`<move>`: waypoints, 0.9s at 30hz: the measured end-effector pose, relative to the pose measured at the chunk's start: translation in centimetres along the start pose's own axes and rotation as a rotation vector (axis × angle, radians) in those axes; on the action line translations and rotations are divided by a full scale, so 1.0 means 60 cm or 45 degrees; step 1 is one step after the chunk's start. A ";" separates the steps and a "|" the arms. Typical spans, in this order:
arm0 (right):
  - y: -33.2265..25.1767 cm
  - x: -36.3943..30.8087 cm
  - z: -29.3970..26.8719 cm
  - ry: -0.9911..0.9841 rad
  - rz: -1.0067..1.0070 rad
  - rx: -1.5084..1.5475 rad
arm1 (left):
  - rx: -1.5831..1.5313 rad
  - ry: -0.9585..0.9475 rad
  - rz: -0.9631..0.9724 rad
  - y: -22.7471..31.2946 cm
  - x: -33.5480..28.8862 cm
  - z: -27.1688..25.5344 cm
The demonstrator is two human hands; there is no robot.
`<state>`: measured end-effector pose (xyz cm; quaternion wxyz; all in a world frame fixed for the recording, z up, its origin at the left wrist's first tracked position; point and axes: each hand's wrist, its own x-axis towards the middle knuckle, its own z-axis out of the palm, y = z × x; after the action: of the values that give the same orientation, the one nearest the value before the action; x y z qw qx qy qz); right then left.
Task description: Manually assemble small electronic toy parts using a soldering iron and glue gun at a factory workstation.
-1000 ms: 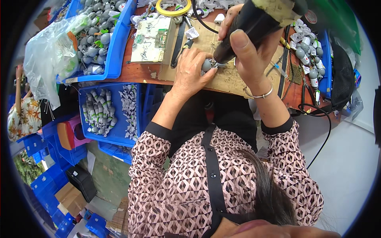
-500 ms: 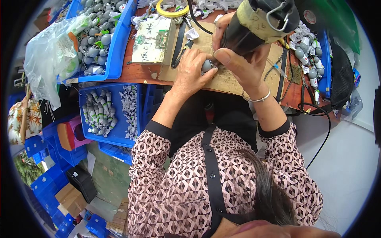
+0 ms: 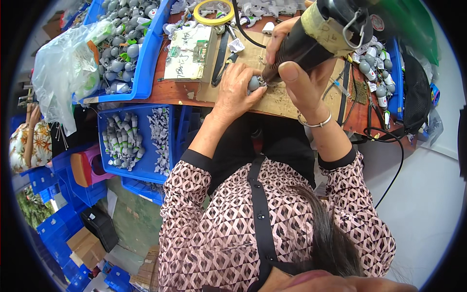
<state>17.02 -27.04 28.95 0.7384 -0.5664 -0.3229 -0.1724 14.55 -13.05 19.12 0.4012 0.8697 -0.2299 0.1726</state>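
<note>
My right hand [image 3: 307, 92] is wrapped round a black electric screwdriver [image 3: 297, 47], which has worn tape and a wire hook at its upper end. The tool leans, its narrow end pointing down and left toward my left hand [image 3: 232, 91]. Pinched in the fingers of that hand is a small grey, round-headed plastic part [image 3: 253, 83], held low over a brown cardboard sheet [image 3: 282, 103]. The screwdriver's tip meets the part or lies right beside it; exact contact is too small to tell.
A white box [image 3: 187, 53] and a yellow tape roll [image 3: 214, 11] lie beyond my left hand. Blue bins of grey parts stand at left [image 3: 141, 73], lower left [image 3: 135, 169] and right [image 3: 396, 73]. A black cable [image 3: 402, 155] loops off the table's right side.
The screwdriver leans further, its upper end shifted right and its narrow end now visible at the grey part. My right thumb has moved slightly right; my left hand keeps its grip.
</note>
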 end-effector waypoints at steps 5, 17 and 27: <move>-0.001 0.011 -0.002 0.155 -0.065 0.026 | 0.055 -0.017 -0.008 0.009 0.002 -0.004; -0.006 0.118 -0.098 -0.243 -0.051 -0.904 | 0.110 -0.040 -0.018 -0.008 0.007 -0.007; 0.122 0.032 -0.200 -0.568 0.215 -1.839 | 0.120 -0.043 -0.008 -0.008 0.004 -0.027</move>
<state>26.34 -35.99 23.11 0.1120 -0.9532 -0.2269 -0.1653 14.82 -11.58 19.92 0.3564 0.8912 -0.2254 0.1672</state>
